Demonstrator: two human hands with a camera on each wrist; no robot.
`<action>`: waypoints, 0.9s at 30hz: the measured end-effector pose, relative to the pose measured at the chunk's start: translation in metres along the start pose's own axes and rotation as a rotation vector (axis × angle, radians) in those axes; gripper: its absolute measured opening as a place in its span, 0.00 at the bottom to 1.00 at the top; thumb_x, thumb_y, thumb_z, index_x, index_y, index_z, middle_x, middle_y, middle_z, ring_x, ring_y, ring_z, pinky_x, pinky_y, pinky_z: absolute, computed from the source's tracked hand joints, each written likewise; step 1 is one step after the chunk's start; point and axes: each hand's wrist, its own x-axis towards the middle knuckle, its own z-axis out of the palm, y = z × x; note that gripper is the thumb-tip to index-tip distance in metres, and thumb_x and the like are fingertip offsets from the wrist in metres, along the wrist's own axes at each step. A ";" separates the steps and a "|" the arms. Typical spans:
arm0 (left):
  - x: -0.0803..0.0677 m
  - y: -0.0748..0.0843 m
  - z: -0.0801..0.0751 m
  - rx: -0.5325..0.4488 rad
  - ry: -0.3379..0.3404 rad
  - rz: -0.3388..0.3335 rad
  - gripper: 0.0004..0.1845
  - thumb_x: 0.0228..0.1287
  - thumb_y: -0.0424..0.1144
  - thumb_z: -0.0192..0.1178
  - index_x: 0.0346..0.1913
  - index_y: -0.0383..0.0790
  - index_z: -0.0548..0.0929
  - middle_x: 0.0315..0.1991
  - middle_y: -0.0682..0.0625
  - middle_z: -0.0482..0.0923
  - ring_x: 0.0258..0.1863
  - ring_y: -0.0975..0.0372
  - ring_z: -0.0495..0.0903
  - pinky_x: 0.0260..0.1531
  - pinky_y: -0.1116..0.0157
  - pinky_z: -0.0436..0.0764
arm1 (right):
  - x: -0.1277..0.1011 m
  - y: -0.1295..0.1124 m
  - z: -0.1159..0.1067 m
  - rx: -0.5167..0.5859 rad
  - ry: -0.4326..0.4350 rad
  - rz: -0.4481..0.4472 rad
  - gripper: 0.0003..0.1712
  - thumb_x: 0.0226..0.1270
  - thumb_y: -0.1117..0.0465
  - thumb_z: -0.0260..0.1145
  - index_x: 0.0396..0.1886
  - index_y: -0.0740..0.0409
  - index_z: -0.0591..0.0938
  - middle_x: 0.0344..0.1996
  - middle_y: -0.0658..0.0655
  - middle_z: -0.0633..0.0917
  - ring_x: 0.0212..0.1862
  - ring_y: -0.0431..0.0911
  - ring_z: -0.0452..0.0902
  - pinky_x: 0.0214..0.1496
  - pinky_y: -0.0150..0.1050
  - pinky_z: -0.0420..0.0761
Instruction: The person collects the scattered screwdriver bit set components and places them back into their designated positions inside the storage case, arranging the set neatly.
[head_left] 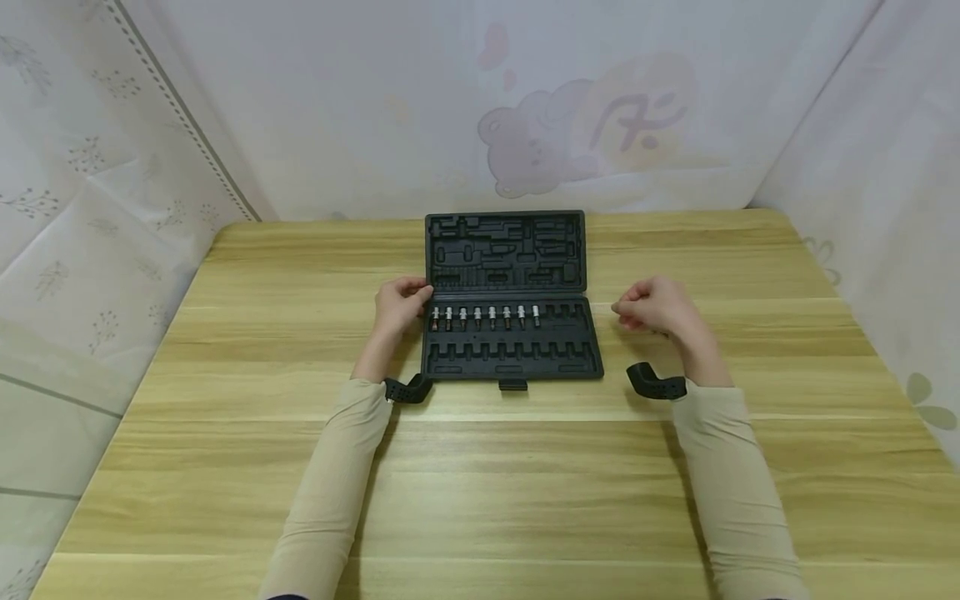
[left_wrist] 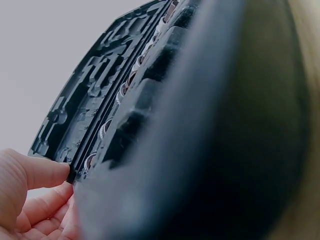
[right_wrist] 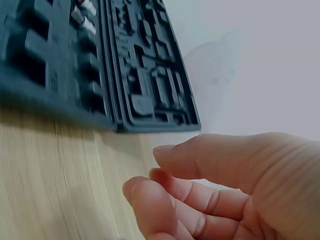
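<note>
An open black moulded-plastic tool case (head_left: 513, 296) lies flat at the centre of the pale wooden table (head_left: 225, 433), holding a row of small silver bits (head_left: 485, 316). The left hand (head_left: 401, 304), at the case's nine o'clock, pinches its hinge edge. The right hand (head_left: 656, 307), at three o'clock, hovers clear, fingers loosely curled and holding nothing.

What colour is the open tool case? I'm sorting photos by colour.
Black tool case, clearest in the head view.
</note>
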 end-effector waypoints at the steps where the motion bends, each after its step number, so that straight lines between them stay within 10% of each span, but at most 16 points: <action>1: 0.000 0.000 0.000 -0.004 0.000 -0.003 0.14 0.64 0.34 0.59 0.50 0.29 0.81 0.43 0.38 0.80 0.28 0.62 0.75 0.25 0.73 0.75 | -0.001 0.002 -0.002 -0.004 0.002 0.006 0.16 0.66 0.62 0.60 0.41 0.74 0.78 0.23 0.56 0.84 0.25 0.46 0.79 0.26 0.40 0.78; 27: 0.000 -0.001 0.000 -0.029 -0.007 -0.010 0.14 0.64 0.33 0.59 0.50 0.29 0.81 0.42 0.38 0.80 0.28 0.64 0.74 0.25 0.74 0.75 | -0.007 0.050 -0.027 -0.035 0.148 0.041 0.15 0.63 0.64 0.63 0.38 0.76 0.78 0.18 0.49 0.82 0.23 0.39 0.78 0.26 0.33 0.79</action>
